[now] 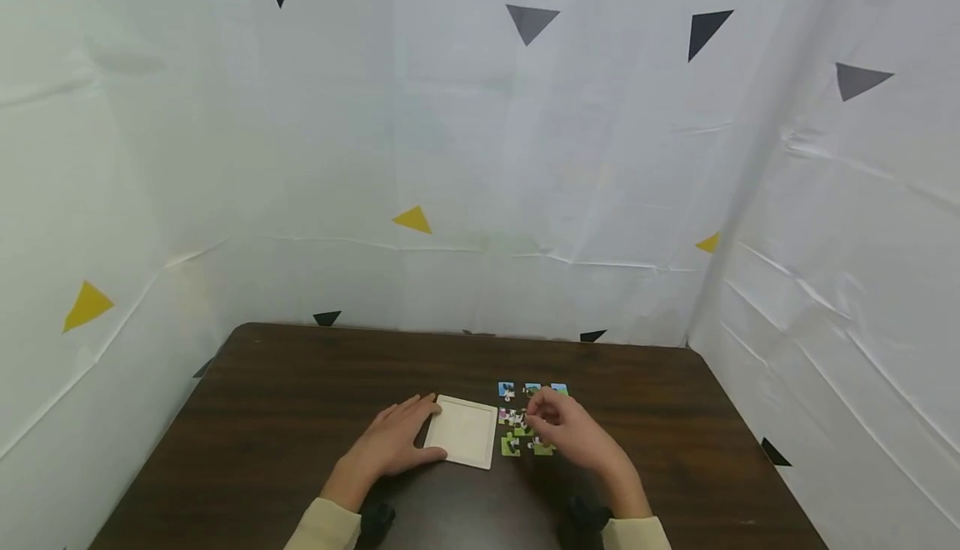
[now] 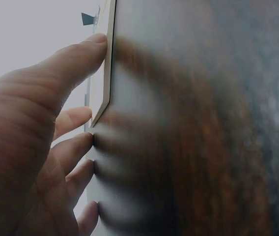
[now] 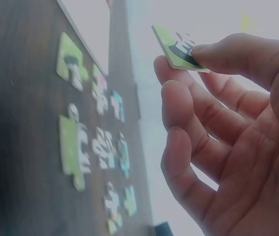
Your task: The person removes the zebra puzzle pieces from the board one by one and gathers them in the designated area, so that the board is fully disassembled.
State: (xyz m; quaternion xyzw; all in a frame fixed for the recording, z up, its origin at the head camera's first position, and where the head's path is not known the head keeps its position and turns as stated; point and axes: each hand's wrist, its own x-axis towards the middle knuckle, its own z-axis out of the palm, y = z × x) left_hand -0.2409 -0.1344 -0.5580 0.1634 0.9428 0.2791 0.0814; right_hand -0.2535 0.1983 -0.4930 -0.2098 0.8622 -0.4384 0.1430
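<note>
My right hand point(image 1: 573, 433) pinches a green puzzle piece point(image 3: 181, 51) with a black and white print between thumb and fingertips, raised above the table. In the head view, that piece is hard to make out beside the fingers. Below and left of this hand lie several loose puzzle pieces point(image 1: 511, 447), in green, white, pink and blue. A pale square puzzle tray point(image 1: 461, 432) with a raised rim lies left of them. My left hand point(image 1: 393, 442) rests at the tray's left side, fingers spread, its thumb point(image 2: 78, 59) touching the near edge.
The dark wooden table point(image 1: 315, 367) extends around the tray and pieces. White sheeting point(image 1: 480, 133) printed with grey, black and yellow triangles hangs behind it and at both sides.
</note>
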